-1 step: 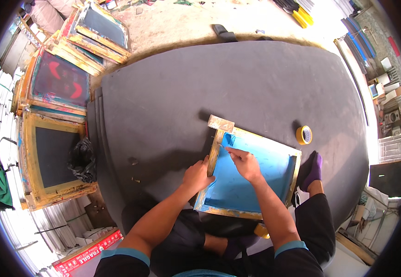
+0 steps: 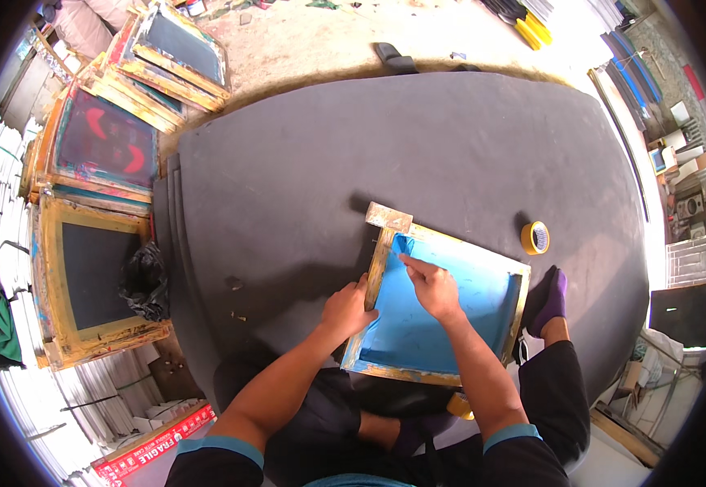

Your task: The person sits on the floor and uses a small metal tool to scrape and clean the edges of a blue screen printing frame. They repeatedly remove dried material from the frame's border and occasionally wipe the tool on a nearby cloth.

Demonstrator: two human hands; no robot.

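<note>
A wooden screen-printing frame (image 2: 375,280) with blue mesh (image 2: 442,325) lies tilted before me on the dark grey sheets. My left hand (image 2: 349,310) grips its left side rail, the thumb reaching over the inner edge. Over the mesh near the far left corner is my right hand (image 2: 434,289), fingers curled and forefinger stretched forward. A thin light-coloured tip shows at that finger; what the hand holds is too small to name. Darker blue smears mark the mesh near the fingertip. At the frame's far left corner sits a small paint-stained wooden block (image 2: 389,217).
A yellow tape roll (image 2: 535,238) stands right of the frame, near my foot in a purple sock (image 2: 557,299). Another yellow roll (image 2: 460,405) lies by my legs. Used screens (image 2: 109,146) and a black plastic bag (image 2: 146,280) line the left edge of the stacked sheets (image 2: 328,146).
My right hand has shifted very slightly right and nearer to me. The thin tip at its forefinger has swung to the right. My left hand and the frame stay in place.
</note>
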